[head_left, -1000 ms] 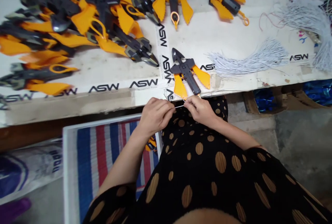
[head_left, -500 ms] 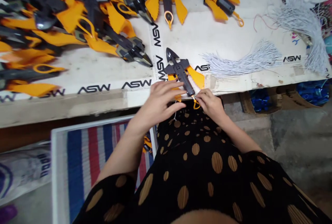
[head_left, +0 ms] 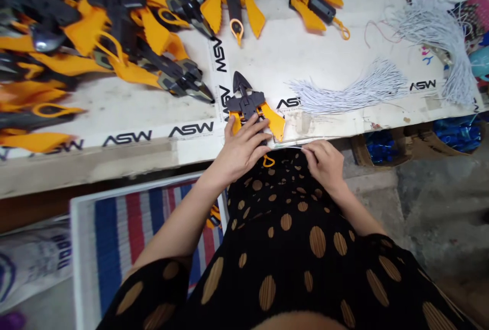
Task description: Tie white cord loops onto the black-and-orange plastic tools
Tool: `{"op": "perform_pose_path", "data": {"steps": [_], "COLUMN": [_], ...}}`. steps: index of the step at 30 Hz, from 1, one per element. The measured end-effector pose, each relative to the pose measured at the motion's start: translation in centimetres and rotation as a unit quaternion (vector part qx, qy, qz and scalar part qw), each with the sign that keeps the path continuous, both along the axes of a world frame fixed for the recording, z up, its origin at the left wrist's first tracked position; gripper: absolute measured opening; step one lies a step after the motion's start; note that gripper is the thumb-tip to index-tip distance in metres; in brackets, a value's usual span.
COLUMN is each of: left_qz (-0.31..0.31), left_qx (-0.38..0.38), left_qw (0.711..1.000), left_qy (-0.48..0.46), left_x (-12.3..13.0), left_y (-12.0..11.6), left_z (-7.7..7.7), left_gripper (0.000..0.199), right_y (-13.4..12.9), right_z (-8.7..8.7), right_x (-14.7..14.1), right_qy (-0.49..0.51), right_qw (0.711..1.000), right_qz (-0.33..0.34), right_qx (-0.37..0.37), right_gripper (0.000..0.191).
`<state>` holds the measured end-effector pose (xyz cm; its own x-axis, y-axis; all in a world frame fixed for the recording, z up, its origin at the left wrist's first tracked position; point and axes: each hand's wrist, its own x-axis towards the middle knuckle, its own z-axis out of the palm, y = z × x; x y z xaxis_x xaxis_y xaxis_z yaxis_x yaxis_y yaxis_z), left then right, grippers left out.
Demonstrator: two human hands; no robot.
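Left hand (head_left: 244,147): laid unclenched with fingers spread over the winged piece (head_left: 247,102), whose tail end is partly covered; by this the piece is apparently steadied against a sideways pull.
Right hand (head_left: 324,163): closed in a pinch on the white cord (head_left: 287,147), which is drawn nearly straight from beside the left thumb, probably so that slack is taken up.
Winged piece: kept under the left hand near the table edge, nose pointed away, so the tail is presumably within easy reach.
Orange loop (head_left: 268,161): hung just below the left thumb, past the edge.
Cord bundle (head_left: 353,93): placed beyond the right hand, where single strands can likely be picked out.
Change from half a second ago: the left fingers, then lifted beside the tail, are now rested on the piece; the right hand, then close to the loop, is now set farther right, with cord stretched between.
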<state>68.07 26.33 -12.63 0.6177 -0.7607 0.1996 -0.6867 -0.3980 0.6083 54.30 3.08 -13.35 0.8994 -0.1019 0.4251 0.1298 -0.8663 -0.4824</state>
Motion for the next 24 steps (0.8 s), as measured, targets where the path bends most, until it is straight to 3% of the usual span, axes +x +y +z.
{"op": "perform_pose_path", "data": {"steps": [5, 10, 14, 17, 20, 24], "left_qz": [0.048, 0.065, 0.06, 0.057, 0.039, 0.026], "left_qx": [0.009, 0.015, 0.049, 0.09, 0.108, 0.125], "left_qw": [0.992, 0.983, 0.997, 0.985, 0.976, 0.968], "left_qy": [0.115, 0.171, 0.001, -0.132, -0.185, -0.218], "left_x": [-1.0, -0.6, 0.1, 0.4, 0.5, 0.5], "left_y": [-3.2, -4.5, -3.1, -2.0, -1.6, -1.6], "left_z": [2.5, 3.2, 2.9, 2.3, 1.8, 1.7], "left_gripper": [0.036, 0.029, 0.024, 0.02, 0.019, 0.02], "right_y": [4.6, 7.5, 7.4, 6.3, 5.0, 4.1], "right_z": [-0.5, -1.6, -2.1, -2.4, -2.7, -3.1], "right_x": [1.0, 2.3, 2.0, 1.3, 0.7, 0.5], "right_qy": [-0.063, -0.054, -0.064, -0.072, -0.038, 0.022], "right_qw": [0.986, 0.969, 0.969, 0.972, 0.976, 0.981], "right_qz": [0.145, 0.226, 0.234, 0.225, 0.206, 0.185], "right_qx": [-0.054, -0.089, -0.052, 0.011, 0.057, 0.058], "right_gripper": [0.016, 0.02, 0.02, 0.024, 0.024, 0.025]}}
